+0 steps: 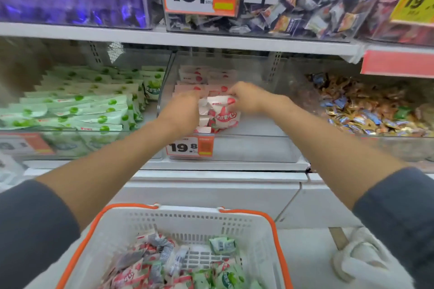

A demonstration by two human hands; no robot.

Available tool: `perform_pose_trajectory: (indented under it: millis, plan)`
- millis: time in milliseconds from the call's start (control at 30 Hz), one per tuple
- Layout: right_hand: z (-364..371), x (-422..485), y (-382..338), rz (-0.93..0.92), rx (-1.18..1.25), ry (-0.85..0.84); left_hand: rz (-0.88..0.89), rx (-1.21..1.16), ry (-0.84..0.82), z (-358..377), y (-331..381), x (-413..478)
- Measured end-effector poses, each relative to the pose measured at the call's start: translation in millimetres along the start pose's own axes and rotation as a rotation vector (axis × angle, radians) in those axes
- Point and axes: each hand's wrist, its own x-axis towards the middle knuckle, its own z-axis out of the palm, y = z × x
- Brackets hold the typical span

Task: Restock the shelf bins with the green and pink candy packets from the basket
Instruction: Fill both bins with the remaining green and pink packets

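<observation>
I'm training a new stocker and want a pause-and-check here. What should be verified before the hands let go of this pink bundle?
1. Right bin: pink packets are inside the middle bin, in front of stacked pink ones: ok.
2. Grip: left hand and right hand both hold the bundle: ok.
3. Space: the bin's right half is bare: ok.
4. Bundle resting on the bin floor: cannot tell.
5. Stock to restock next: basket holds pink and green packets: ok.

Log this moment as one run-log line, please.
left hand: holds pink packets | right hand: holds pink packets | place: middle bin | basket: more pink, green packets
</observation>
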Motion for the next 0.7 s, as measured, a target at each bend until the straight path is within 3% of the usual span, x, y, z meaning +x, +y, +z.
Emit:
perform_pose_trajectory:
  millis: [167,333,467,600,700]
  plan:
    - [44,24,3,-0.113,-0.225,0.087,0.045,0.165,-0.065,10,-13,6]
    - [41,22,6,-0.110,-0.408,0.210,0.110,0.180,0.015,17,-16,3]
    - [36,28,15,0.079,-0.095,0.145,0.101,0.185,0.018,17,-15,2]
    - [56,33,3,0.165,0.253,0.321,0.095,0.199,0.033,18,-15,-1]
    - [60,40,-2,0.430,0.480,0.309,0.106,0.198,0.039,19,-15,-2]
